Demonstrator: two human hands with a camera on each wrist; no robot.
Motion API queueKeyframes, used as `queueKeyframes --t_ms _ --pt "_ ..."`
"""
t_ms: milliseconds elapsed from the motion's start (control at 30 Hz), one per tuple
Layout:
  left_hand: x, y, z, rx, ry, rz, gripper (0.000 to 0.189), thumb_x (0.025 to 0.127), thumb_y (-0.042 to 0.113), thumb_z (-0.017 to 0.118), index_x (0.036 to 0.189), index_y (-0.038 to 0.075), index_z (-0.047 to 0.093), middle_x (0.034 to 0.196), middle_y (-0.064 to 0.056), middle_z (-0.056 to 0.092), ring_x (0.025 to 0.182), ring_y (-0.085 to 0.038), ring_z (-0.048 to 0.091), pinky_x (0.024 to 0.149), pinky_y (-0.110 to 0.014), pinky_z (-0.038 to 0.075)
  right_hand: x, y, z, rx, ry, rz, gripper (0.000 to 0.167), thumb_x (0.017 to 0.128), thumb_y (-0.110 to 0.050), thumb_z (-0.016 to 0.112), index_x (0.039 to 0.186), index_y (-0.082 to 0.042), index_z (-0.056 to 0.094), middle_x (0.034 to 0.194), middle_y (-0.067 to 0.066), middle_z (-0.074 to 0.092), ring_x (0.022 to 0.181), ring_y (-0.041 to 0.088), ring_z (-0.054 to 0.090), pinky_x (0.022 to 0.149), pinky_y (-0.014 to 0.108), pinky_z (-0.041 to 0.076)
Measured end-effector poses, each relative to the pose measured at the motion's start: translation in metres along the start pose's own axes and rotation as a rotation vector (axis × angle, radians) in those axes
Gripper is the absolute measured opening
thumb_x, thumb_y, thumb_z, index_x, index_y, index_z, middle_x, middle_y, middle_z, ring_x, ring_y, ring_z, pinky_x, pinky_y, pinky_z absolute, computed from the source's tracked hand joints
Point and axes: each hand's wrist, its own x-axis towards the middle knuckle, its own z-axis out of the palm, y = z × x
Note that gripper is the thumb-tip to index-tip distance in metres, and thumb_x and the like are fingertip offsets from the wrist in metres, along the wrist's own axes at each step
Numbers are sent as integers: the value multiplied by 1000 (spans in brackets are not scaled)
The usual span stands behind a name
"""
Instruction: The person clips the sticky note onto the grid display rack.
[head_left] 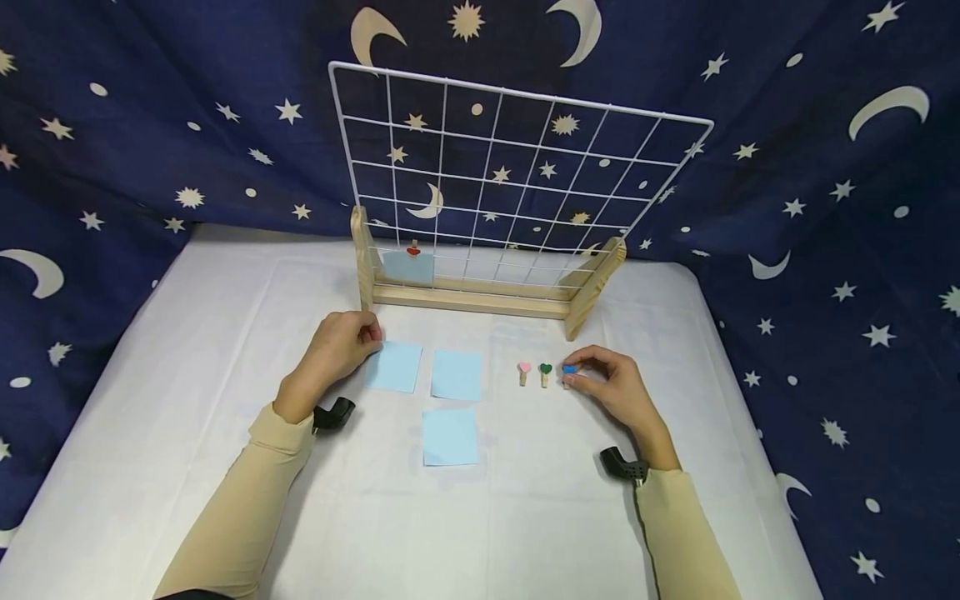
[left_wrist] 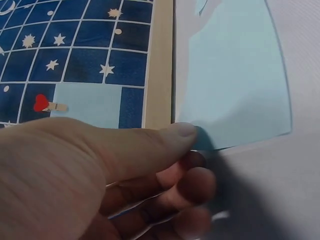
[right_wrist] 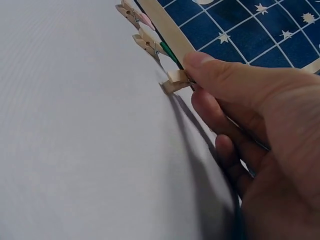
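Observation:
My left hand (head_left: 342, 343) pinches the upper-left corner of a light blue paper sheet (head_left: 395, 367), thumb on top in the left wrist view, where the sheet (left_wrist: 240, 75) tilts up from the cloth. Two more blue sheets, one (head_left: 457, 376) beside it and one (head_left: 450, 437) nearer the front, lie flat. On the right, my right hand (head_left: 611, 383) pinches a small wooden clothespin (head_left: 569, 369) with a blue top between thumb and index finger; its wooden end (right_wrist: 175, 82) shows in the right wrist view. Left of it lie a green-heart clothespin (head_left: 545, 374) and a pink-heart clothespin (head_left: 523, 372).
A white wire grid (head_left: 495, 158) stands in a wooden base (head_left: 472, 301) behind the hands. A red-heart clothespin (head_left: 413, 249) fastens a blue sheet (head_left: 408, 267) at its lower left. White cloth (head_left: 480, 533) covers the table; a starry curtain (head_left: 225, 100) hangs around it.

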Motion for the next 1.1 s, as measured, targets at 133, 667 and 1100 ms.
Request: queueKeyframes --t_ms 133,667,1100 --pt "0 -1 0 -24 27 11 15 87 1 82 79 8 70 70 -4 63 68 -21 57 68 -35 43 2 16 -2 38 21 -9 32 86 2 85 115 -4 75 102 21 73 90 21 68 79 19 54" --pt "5 1 8 -65 259 42 12 86 0 83 84 5 73 75 -9 67 66 -22 58 66 -35 44 5 2 1 113 109 34 24 86 7 82 109 6 74 98 19 75 80 25 74 65 20 57" --pt "14 18 10 -173 366 76 9 89 1 80 88 6 74 79 -9 70 68 -22 62 67 -35 48 24 -31 7 36 132 -68 23 86 8 82 107 2 77 102 25 75 89 14 72 87 20 59"
